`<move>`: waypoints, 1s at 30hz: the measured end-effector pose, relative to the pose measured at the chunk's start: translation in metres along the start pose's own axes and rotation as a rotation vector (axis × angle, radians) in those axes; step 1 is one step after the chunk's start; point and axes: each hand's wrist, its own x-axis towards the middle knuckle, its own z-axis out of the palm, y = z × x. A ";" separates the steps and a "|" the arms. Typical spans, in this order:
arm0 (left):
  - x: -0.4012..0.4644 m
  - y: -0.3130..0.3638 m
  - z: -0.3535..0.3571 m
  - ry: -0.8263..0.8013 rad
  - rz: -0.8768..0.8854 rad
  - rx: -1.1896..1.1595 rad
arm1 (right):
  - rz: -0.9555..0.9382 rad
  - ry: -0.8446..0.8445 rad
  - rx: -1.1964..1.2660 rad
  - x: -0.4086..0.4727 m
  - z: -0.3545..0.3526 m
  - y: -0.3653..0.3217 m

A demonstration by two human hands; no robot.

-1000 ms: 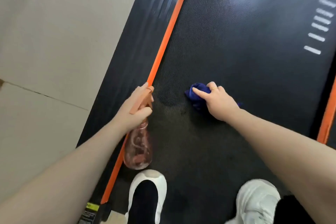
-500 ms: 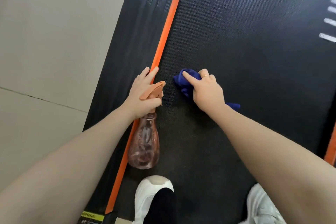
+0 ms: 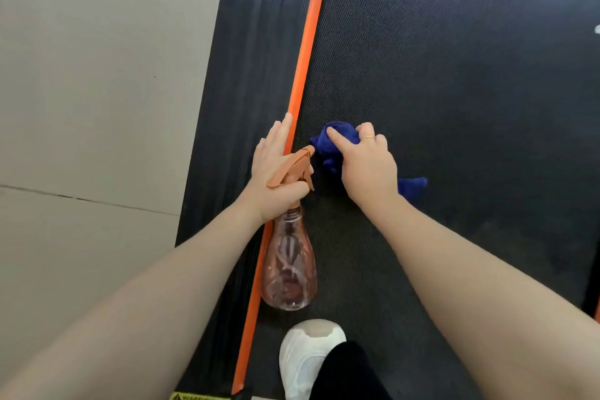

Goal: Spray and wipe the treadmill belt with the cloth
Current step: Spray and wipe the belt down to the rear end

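Note:
The black textured treadmill belt (image 3: 454,91) fills the right of the view. My right hand (image 3: 368,169) grips a bunched dark blue cloth (image 3: 331,143) and presses it on the belt close to the orange edge strip (image 3: 308,52). A tail of the cloth sticks out to the right of my wrist. My left hand (image 3: 276,175) holds the neck of a clear pink spray bottle (image 3: 289,266) with an orange trigger head; the index finger lies straight along the strip. The bottle body hangs toward me over the strip.
A ribbed black side rail (image 3: 253,75) runs left of the orange strip, with beige floor tiles (image 3: 97,91) beyond it. My white shoe (image 3: 308,357) stands on the belt at the bottom. A yellow warning label (image 3: 191,396) sits at the rail's near end.
Both hands have moved forward along the belt's left edge. The cloth has slid closer to the orange strip. The right shoe has left the view.

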 end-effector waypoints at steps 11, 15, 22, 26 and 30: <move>0.000 -0.003 0.001 0.061 0.013 -0.100 | -0.012 -0.009 0.032 0.008 -0.012 0.008; -0.006 -0.012 -0.006 0.038 0.065 -0.163 | -0.186 -0.146 0.013 -0.003 -0.011 -0.007; -0.014 -0.030 -0.011 0.039 0.178 -0.080 | -0.148 -0.155 0.061 -0.041 0.013 -0.036; -0.009 -0.048 -0.008 0.024 0.351 0.137 | -0.161 -0.060 0.133 -0.044 0.026 -0.038; -0.006 -0.052 0.000 0.091 0.381 0.217 | -0.145 0.104 0.121 -0.043 0.038 -0.030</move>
